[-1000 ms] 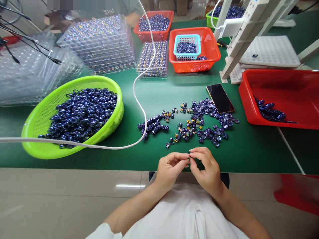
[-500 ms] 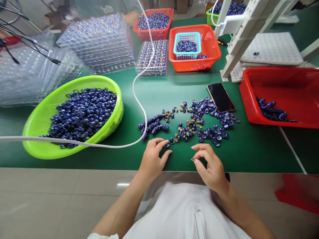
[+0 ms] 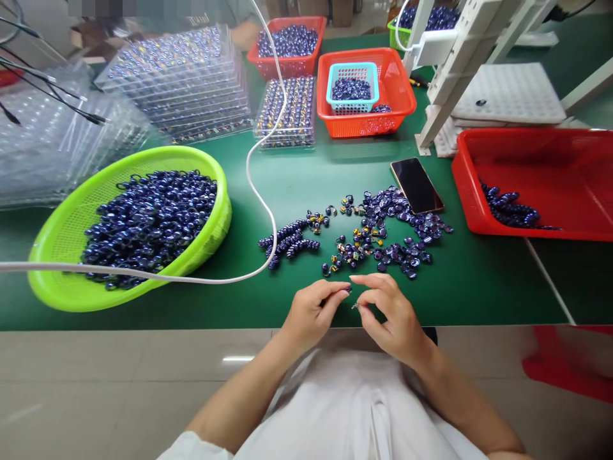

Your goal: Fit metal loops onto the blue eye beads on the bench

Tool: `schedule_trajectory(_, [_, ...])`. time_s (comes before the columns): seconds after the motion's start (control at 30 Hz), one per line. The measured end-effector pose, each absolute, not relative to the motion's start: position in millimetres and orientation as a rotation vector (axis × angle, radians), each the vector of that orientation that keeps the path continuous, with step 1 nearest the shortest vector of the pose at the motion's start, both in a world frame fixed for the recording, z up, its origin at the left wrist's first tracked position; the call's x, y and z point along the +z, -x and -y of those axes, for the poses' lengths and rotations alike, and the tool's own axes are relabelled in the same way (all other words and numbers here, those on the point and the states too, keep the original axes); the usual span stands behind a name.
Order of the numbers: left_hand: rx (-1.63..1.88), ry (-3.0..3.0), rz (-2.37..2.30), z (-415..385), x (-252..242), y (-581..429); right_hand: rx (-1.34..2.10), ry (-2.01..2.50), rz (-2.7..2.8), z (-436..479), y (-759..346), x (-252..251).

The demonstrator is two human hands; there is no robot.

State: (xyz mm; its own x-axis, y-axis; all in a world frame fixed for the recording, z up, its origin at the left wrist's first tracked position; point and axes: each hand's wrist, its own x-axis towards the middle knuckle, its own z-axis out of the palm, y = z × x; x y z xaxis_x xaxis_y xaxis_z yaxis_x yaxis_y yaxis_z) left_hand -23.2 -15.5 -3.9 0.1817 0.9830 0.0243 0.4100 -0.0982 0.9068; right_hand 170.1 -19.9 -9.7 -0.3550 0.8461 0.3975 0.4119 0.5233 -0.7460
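My left hand [image 3: 313,313] pinches a small dark blue bead piece [image 3: 348,290] between thumb and fingers, just above the green table's near edge. My right hand [image 3: 387,313] is closed in a pinch on a tiny metal part [image 3: 355,306], a few centimetres from the left fingertips. Just beyond both hands lies a scatter of loose blue beads [image 3: 383,233] with some yellow bits, and short stacked rows of beads [image 3: 287,239] to its left.
A lime green basket [image 3: 57,243] full of blue beads sits at left, with a white cable [image 3: 258,185] looping over it. A phone [image 3: 416,185] lies by the scatter. A red bin [image 3: 565,160] stands right. Orange baskets [image 3: 397,89] and stacked clear trays [image 3: 182,83] stand behind.
My left hand reached out to the bead scatter, took a piece and came back toward my right hand, which stayed near the table edge holding its small part.
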Motion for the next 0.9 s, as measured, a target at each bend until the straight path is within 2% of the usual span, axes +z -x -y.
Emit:
schedule_trajectory(0.2, [0.959, -0.995, -1.289, 7.5, 4.4, 3.9, 0.503, 1.012, 2.044, 21.8, -171.4, -12.1])
schedule_trajectory(0.33, [0.960, -0.880, -1.194, 4.9, 4.0, 2.1, 0.558, 1.001, 1.986, 27.1, -174.5, -11.1])
schedule_trajectory(0.57, [1.028, -1.162, -1.135, 15.4, -5.1, 4.2, 0.824, 1.224, 1.693, 26.1, -177.2, 5.5])
schedule_trajectory(0.73, [1.086, -1.599, -1.039, 16.0, -4.1, 6.1, 0.919, 1.268, 1.727, 18.1, -173.5, 12.9])
schedule_trajectory(0.9, [1.105, -1.755, -0.956, 12.0, -3.0, 8.9, 1.129, 1.329, 1.658, 15.4, -173.2, 12.7])
